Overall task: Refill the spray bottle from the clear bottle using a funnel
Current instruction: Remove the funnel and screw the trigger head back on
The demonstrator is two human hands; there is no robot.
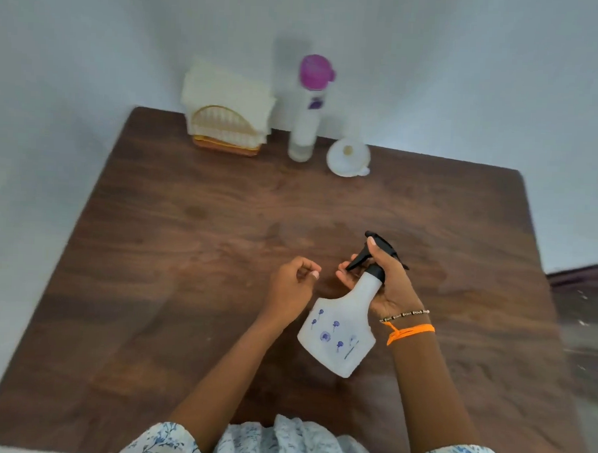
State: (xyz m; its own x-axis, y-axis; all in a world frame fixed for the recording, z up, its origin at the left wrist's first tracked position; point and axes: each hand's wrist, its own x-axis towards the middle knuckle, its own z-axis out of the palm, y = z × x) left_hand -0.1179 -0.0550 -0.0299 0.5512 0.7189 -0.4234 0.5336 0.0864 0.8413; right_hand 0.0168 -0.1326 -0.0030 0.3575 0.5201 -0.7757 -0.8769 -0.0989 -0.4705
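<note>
A white spray bottle (337, 334) with blue flower prints and a black trigger head hangs tilted above the brown table (186, 255). My right hand (382, 281) grips its neck and trigger head. My left hand (293, 281) hovers just left of the bottle's neck, fingers loosely curled, holding nothing. At the table's far edge stands the clear bottle (305, 124) with a purple cap, and to its right sits a white funnel (348, 156), wide mouth up.
A wicker holder with pale napkins (227, 120) stands at the far left of the table against the white wall. The table's right edge (541, 288) borders a dark floor.
</note>
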